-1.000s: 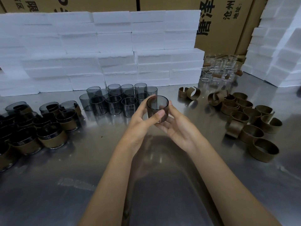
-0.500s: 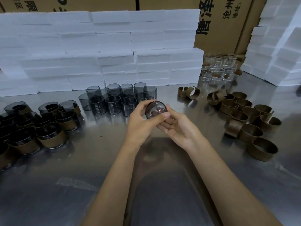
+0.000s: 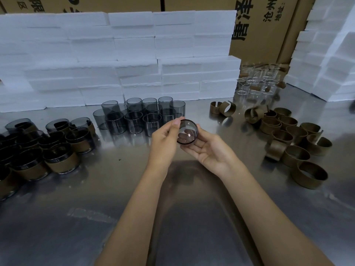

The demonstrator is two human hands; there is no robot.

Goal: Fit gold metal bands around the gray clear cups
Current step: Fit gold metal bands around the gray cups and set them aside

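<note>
Resting cup between both hands' fingers

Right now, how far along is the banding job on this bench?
Done: a cluster of banded cups sits at the left of the steel table. In hand: one gray cup, tilted mouth toward the camera, rests on the right hand while the left hand pinches its rim; no band shows on it. Left: bare gray cups at the back and loose gold bands at the right.
</note>
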